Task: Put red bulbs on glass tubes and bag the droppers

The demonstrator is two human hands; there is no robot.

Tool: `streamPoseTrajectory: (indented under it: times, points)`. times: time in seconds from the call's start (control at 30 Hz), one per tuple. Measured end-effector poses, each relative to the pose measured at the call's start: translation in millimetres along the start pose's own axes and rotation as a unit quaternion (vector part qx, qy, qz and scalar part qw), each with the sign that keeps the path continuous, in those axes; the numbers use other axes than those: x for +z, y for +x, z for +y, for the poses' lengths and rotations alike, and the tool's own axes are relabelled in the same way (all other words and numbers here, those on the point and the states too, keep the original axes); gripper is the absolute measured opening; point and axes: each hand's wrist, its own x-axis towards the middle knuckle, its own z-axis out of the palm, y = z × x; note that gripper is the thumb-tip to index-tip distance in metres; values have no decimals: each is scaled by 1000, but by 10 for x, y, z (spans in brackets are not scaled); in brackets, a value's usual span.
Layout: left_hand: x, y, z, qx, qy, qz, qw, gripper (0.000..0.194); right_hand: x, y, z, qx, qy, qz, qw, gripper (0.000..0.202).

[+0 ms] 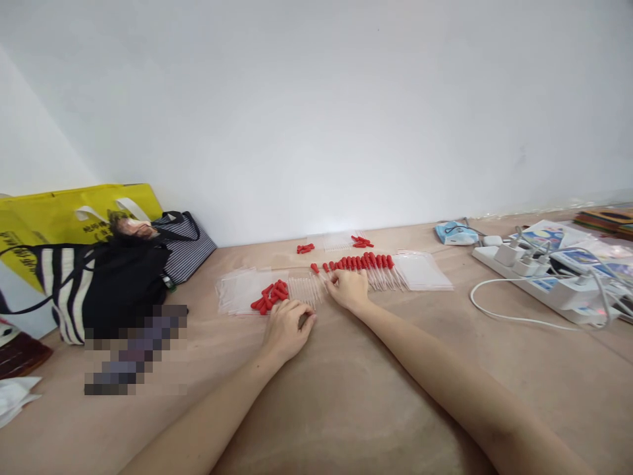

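A row of glass droppers with red rubber bulbs (366,261) lies side by side on the table, bulbs pointing to the wall. At the row's left end my right hand (349,288) is closed in a pinch on a thin dropper (315,269), its red bulb just beyond the fingertips. My left hand (288,328) rests on the table with bent fingers, thumb apart, beside a pile of loose red rubber bulbs (270,297). These bulbs lie on clear plastic bags (232,290). Between the hands, bare glass tubes (302,290) lie in a row.
Farther back are two small groups of red bulbs (305,249) and more tubes (341,241). Another clear bag (426,271) lies right of the row. At right are a power strip (539,280) with white cables and a blue mask (455,233). Bags (113,284) stand at left.
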Motion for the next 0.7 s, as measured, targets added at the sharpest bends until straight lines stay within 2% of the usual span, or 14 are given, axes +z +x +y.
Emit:
streamPoseTrajectory:
  times: [0.13,0.27,0.4,0.53,0.7]
  points:
    - [-37,28,-39,-37,41,47,997,9,43,-8,-159,-6,-7,-29,1000,28]
    - [-155,89,-192,-128,113,111,979,11,72,28,-273,36,-46,-87,994,30]
    - [-243,98,-382,-187,156,95,965,19,53,65,-328,36,-60,-104,992,27]
    - [-237,67,-485,-169,159,67,970,16,46,84,-383,14,-72,-123,990,21]
    - [-169,84,-521,-56,161,65,983,16,44,88,-409,-9,-77,-138,987,24]
